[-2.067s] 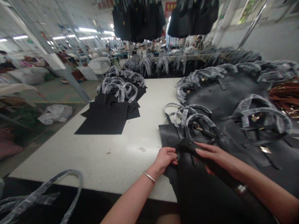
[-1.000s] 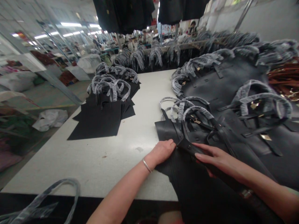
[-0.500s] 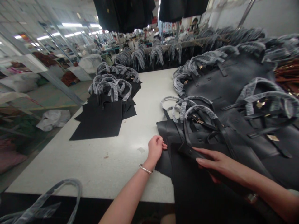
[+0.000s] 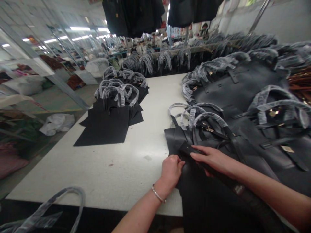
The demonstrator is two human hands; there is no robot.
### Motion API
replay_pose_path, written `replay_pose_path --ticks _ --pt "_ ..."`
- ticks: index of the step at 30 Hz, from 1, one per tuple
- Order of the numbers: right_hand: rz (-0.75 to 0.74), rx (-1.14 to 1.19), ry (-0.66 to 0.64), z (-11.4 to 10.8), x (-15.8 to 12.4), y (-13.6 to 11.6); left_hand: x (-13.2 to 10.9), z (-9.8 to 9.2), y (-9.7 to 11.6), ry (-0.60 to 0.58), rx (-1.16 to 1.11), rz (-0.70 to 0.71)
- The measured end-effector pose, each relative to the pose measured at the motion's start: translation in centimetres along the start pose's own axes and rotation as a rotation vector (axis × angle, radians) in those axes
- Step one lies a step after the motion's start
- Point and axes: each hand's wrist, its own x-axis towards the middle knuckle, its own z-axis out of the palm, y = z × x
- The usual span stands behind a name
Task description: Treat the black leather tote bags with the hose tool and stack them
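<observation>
Currently left hand (image 4: pixel 171 171) closed on bag (image 4: pixel 209 204) edge, right hand (image 4: pixel 215 159) pinching strap (image 4: pixel 187 150); stacked bags (image 4: pixel 104 129), handles wrapped, lie at 11 o'clock.

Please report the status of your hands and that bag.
Left hand on black leather handbag; right hand on its strap; more wrapped-handle bags alongside.
</observation>
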Motion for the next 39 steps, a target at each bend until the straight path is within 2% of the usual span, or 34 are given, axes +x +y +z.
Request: replay_pose_path --ticks 2,5,8,10,17,19,22,24,29,34,39 --pt "-0.033 0.055 0.034 -0.2 0.5 -0.5 0.0 -0.2 0.1 -0.039 -0.025 -0.017" --pt "-0.026 0.085 -0.023 -0.5 0.6 -0.5 0.3 -0.5 -0.1 -0.028 -0.098 -0.001" --pt "0.005 0.023 -0.065 -0.6 0.3 -0.1 1.6 -1.0 -1.0 0.091 -0.118 0.118" --pt "0.014 -0.01 -0.075 -0.5 0.2 0.2 2.9 -1.6 -1.9 0.101 -0.09 0.222" --pt "0.011 -0.044 -0.118 -0.6 0.2 0.3 7.1 -3.4 -4.5 -0.164 -0.039 0.423" --pt "0.004 -0.092 -0.107 -0.6 0.2 0.2 7.6 -3.5 -4.6 -0.181 -0.158 0.353" --pt "-0.013 -0.17 -0.095 -0.5 0.0 0.1 7.9 -3.1 -4.7 -0.063 -0.357 0.133" --pt "-0.022 -0.191 -0.095 -0.6 -0.1 0.0 7.6 -2.6 -4.8 0.008 -0.413 0.026" --pt "-0.022 -0.143 -0.09 -0.6 -0.1 0.5 5.8 -1.6 -4.5 -0.007 -0.497 -0.091" --pt "-0.045 0.031 -0.099 -0.6 -0.3 1.1 4.4 -1.3 -3.4 -0.021 -0.599 -0.152" --pt "-0.082 0.121 -0.034 -0.9 -1.4 0.6 3.4 -0.6 -2.3 -0.047 -0.827 -0.275"
